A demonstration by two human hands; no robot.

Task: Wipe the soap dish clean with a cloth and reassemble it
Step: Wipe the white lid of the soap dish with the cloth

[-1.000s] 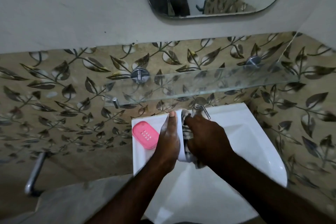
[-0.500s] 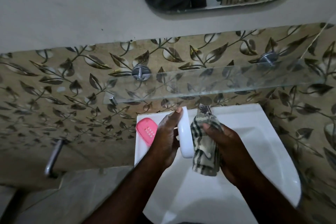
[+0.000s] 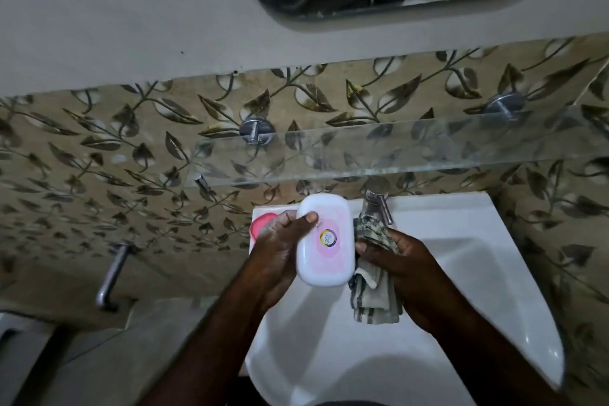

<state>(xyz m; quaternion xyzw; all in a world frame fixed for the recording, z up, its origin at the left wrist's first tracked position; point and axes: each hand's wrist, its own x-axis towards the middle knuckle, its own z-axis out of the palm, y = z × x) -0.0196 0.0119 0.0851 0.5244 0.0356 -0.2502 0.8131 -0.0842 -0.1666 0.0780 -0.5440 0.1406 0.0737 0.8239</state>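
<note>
Above the sink (image 3: pixel 461 241), the left hand (image 3: pixel 276 250) grips the soap dish (image 3: pixel 324 241) by its rim; it looks like light, stiff, probably slippery plastic. The right hand (image 3: pixel 405 270) clutches the soft cloth (image 3: pixel 372 300).

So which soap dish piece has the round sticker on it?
The white piece, held in the left hand. The pink piece lies on the sink rim, half hidden behind that hand, and shows none.

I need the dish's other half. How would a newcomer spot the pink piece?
Find the white sink below the glass shelf. On its back left corner, behind the left hand, lies the pink piece. Its neighbour, the held shell, is white.
</note>
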